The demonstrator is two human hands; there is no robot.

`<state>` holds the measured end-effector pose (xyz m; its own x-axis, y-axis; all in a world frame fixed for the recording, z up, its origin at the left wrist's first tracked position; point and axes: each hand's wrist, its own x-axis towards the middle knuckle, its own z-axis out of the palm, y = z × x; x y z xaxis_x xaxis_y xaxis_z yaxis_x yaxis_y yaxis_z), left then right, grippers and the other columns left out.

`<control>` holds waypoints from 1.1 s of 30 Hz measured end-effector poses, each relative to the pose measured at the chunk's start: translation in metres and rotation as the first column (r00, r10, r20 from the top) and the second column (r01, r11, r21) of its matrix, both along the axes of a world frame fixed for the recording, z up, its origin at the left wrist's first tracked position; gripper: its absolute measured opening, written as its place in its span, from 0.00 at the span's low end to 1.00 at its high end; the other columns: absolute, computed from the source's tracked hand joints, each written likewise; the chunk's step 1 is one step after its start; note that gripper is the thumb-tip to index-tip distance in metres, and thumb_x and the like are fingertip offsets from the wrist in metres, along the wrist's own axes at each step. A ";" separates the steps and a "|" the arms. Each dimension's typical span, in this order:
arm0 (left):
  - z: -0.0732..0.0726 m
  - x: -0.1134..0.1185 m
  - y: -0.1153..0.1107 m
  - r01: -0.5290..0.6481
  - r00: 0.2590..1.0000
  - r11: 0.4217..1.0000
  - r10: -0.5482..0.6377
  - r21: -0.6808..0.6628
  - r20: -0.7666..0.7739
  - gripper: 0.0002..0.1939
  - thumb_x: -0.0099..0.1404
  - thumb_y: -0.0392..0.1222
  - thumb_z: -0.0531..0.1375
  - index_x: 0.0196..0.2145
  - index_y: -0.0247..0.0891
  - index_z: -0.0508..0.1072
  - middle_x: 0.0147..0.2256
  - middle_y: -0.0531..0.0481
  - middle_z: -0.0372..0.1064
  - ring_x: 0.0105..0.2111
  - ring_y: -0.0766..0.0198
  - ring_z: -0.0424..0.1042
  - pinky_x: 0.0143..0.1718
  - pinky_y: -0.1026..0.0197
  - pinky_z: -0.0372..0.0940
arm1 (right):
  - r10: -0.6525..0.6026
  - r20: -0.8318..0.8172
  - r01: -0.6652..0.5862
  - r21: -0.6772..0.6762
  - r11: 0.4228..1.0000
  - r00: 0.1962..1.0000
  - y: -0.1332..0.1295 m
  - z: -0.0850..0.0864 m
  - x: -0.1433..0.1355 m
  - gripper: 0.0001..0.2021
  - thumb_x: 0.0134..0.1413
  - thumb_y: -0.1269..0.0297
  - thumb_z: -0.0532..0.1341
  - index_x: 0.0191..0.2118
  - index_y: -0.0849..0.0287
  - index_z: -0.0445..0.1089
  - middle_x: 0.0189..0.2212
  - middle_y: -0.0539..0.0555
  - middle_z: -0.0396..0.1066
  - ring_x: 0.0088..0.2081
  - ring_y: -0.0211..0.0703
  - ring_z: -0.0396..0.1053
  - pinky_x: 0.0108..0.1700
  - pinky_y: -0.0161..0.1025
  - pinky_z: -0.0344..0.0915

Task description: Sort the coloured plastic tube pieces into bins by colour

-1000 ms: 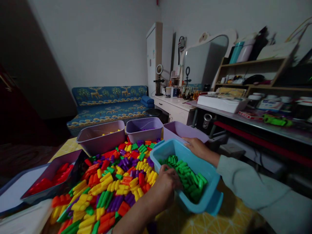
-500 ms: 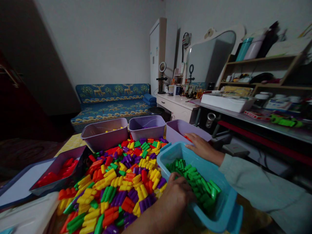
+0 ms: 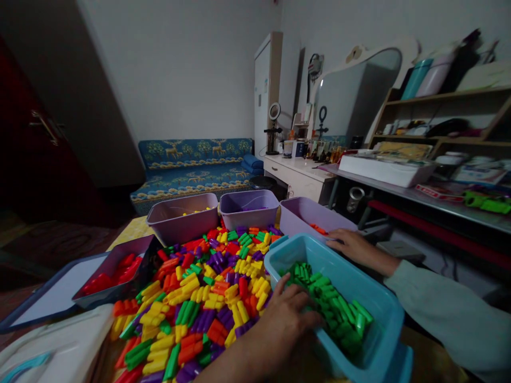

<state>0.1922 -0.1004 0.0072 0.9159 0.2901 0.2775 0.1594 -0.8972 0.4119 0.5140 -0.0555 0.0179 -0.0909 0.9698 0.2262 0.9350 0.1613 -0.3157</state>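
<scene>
My left hand [image 3: 289,322] hovers at the near-left rim of the blue bin [image 3: 383,303], fingers apart and nothing visible in them. Inside that bin lies a heap of green plastic pieces [image 3: 331,303] shaped like joined tubes. My right hand [image 3: 355,247] is at the bin's far rim, fingers stretched toward the right purple bin [image 3: 299,215], which holds a few orange pieces [image 3: 318,229]. A loose pile of yellow, purple, red, orange and green pieces [image 3: 215,271] spreads left of the blue bin.
Behind the pile stand a mauve bin [image 3: 179,221] with yellow pieces and a middle purple bin [image 3: 249,215]. On the left are a box [image 3: 88,303] of red pieces and a white lid [image 3: 59,346]. A cluttered desk [image 3: 383,186] is at right.
My left hand's curled fingers have spread apart at the blue bin's rim. My right hand has lowered slightly and moved right, uncovering more orange pieces. The view has shifted left.
</scene>
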 end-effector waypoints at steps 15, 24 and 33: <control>-0.006 0.008 0.001 -0.002 0.999 0.999 0.003 -0.033 0.031 0.11 0.63 0.38 0.58 0.42 0.48 0.72 0.42 0.54 0.72 0.50 0.62 0.62 0.64 0.50 0.30 | 0.029 -0.110 -0.026 0.029 0.999 0.993 0.043 0.001 -0.019 0.16 0.55 0.58 0.51 0.27 0.60 0.71 0.28 0.56 0.75 0.33 0.47 0.70 0.40 0.41 0.64; -0.006 0.008 0.011 0.107 0.994 0.994 -0.107 -0.016 0.019 0.14 0.58 0.35 0.59 0.42 0.46 0.71 0.39 0.53 0.73 0.51 0.60 0.62 0.62 0.50 0.34 | 0.032 -0.051 -0.031 0.009 0.999 0.998 0.053 -0.001 -0.023 0.15 0.55 0.59 0.50 0.24 0.59 0.66 0.23 0.53 0.70 0.29 0.44 0.67 0.33 0.37 0.59; 0.002 0.033 0.023 0.285 0.958 0.958 -0.285 0.022 -0.017 0.14 0.58 0.33 0.58 0.43 0.43 0.72 0.40 0.53 0.74 0.51 0.61 0.63 0.60 0.53 0.39 | 0.064 -0.061 -0.066 -0.032 0.997 0.996 0.055 0.010 -0.031 0.17 0.56 0.57 0.49 0.22 0.58 0.64 0.20 0.51 0.66 0.27 0.41 0.64 0.31 0.36 0.58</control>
<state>0.2247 -0.0779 0.0093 0.9633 0.0099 0.2683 -0.0989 -0.9160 0.3888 0.4829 -0.0006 0.0275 -0.1416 0.9695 0.2000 0.9022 0.2095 -0.3769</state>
